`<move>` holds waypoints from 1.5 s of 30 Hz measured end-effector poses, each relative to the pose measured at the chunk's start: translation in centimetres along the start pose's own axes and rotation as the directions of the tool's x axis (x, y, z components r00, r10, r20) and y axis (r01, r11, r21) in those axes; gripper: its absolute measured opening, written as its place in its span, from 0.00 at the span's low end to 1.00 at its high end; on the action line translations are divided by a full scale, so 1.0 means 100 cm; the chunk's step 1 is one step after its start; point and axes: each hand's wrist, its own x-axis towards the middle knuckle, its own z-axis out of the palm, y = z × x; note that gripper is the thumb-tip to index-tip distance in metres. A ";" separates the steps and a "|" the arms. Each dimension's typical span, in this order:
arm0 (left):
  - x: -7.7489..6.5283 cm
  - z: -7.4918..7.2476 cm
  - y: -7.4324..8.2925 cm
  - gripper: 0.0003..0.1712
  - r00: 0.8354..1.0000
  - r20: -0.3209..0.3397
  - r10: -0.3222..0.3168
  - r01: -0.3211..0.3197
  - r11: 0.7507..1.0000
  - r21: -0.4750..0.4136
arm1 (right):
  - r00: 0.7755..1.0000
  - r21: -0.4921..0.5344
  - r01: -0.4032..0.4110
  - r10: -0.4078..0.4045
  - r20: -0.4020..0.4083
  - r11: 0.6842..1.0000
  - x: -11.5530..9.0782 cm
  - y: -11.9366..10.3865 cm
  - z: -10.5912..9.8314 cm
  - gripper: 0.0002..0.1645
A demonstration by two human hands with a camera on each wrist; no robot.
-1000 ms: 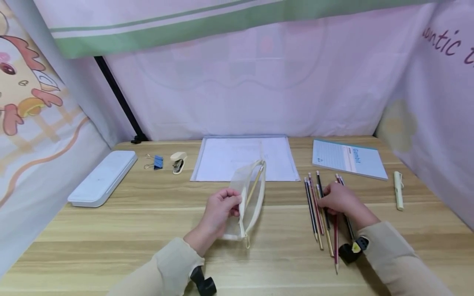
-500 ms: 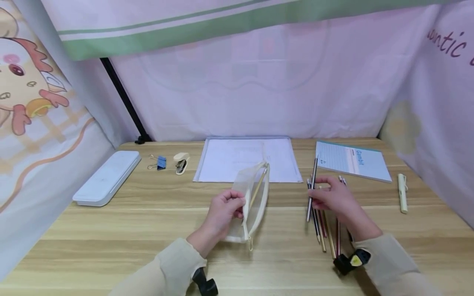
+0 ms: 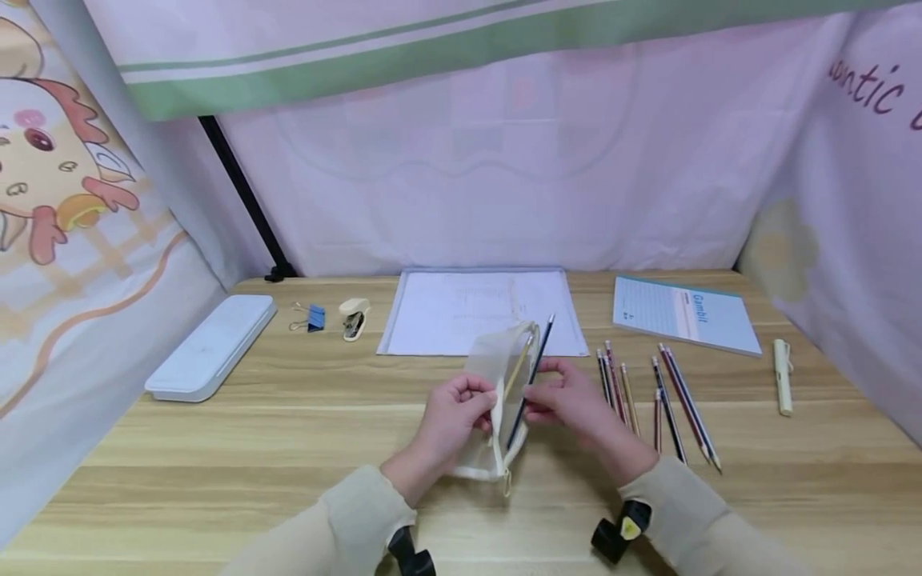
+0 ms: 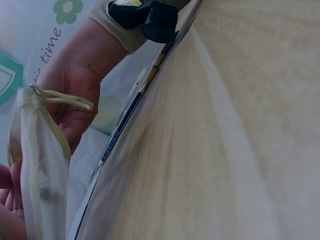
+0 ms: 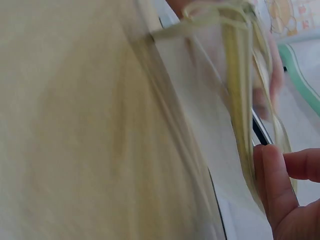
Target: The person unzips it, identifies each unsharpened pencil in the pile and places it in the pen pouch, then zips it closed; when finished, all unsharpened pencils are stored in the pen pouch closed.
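My left hand (image 3: 454, 420) pinches one side of the opening of a pale, see-through zippered pouch (image 3: 484, 360), which stands upright with its mouth spread. A gold pencil (image 3: 517, 370) leans inside it. My right hand (image 3: 569, 400) pinches a dark pencil (image 3: 540, 352), tilted, its lower end within the pouch's mouth and its upper end sticking out past the rim. In the right wrist view, the fingertips (image 5: 272, 157) hold that pencil right at the zipper edge. Several loose pencils (image 3: 670, 408) lie on the table right of my right hand, partly covered by the forearm.
A white case (image 3: 212, 348), a blue binder clip (image 3: 314, 318) and a cream stapler (image 3: 354, 318) are on the left. Behind the pouch lies a clear folder of papers (image 3: 432, 312). A blue notebook (image 3: 684, 314) and a pale green pen (image 3: 782, 376) are on the right.
My right hand has picked a dark pencil from the loose ones and carried it left into the pouch's mouth. My left hand has shifted slightly right with the pouch.
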 end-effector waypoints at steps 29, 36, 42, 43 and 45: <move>-0.001 -0.001 0.003 0.08 0.999 -0.037 0.028 -0.028 1.000 0.010 | 0.991 -0.522 -0.086 0.019 -0.131 0.849 -0.023 -0.004 -0.100 0.25; -0.001 -0.002 0.003 0.07 0.999 -0.042 0.031 -0.031 0.999 -0.004 | 0.993 -0.606 -0.112 0.073 -0.089 0.788 -0.022 0.003 -0.121 0.26; -0.001 -0.002 0.003 0.06 0.999 -0.044 0.032 -0.032 0.999 -0.006 | 0.991 -0.688 -0.133 0.111 -0.076 0.713 -0.018 0.003 -0.123 0.27; -0.001 -0.002 0.003 0.06 0.998 -0.045 0.031 -0.031 0.999 -0.005 | 0.990 -0.709 -0.139 0.116 -0.080 0.692 -0.017 0.003 -0.123 0.27; -0.001 -0.002 0.003 0.07 0.998 -0.047 0.032 -0.032 0.999 -0.002 | 0.988 -0.755 -0.152 0.126 -0.093 0.637 -0.014 0.001 -0.123 0.29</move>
